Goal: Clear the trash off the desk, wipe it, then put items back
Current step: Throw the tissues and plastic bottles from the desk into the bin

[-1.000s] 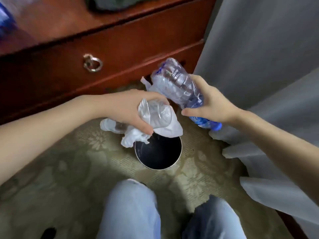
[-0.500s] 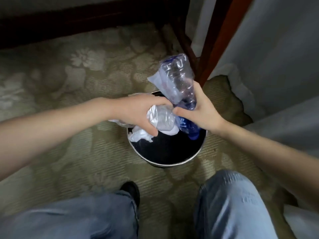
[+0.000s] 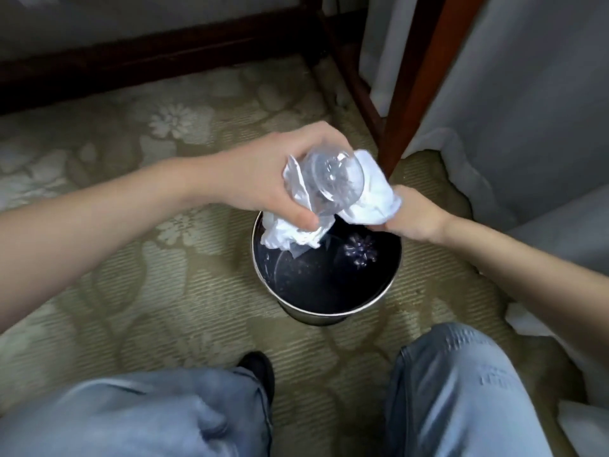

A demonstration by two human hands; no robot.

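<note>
My left hand [image 3: 263,173] grips a crumpled clear plastic bottle [image 3: 333,179] together with wadded white tissue [image 3: 290,234], just above the far rim of a round metal trash bin [image 3: 329,316] on the carpet. A second flap of white tissue [image 3: 372,199] spreads to the right of the bottle, and my right hand [image 3: 418,219] pinches it, its fingertips hidden behind the paper. Inside the dark bin lies another clear bottle [image 3: 360,253], its ribbed base facing up.
A reddish wooden leg [image 3: 415,94] stands just behind the bin, with white fabric [image 3: 527,110] hanging to its right. A dark baseboard [image 3: 131,64] runs along the back. My knees in jeans [image 3: 461,390] and a black shoe [image 3: 257,367] are close in front.
The blue-labelled bottle has left my right hand and now lies in the bin. My right hand has moved onto the tissue, and my left hand has lifted its bottle and tissue slightly.
</note>
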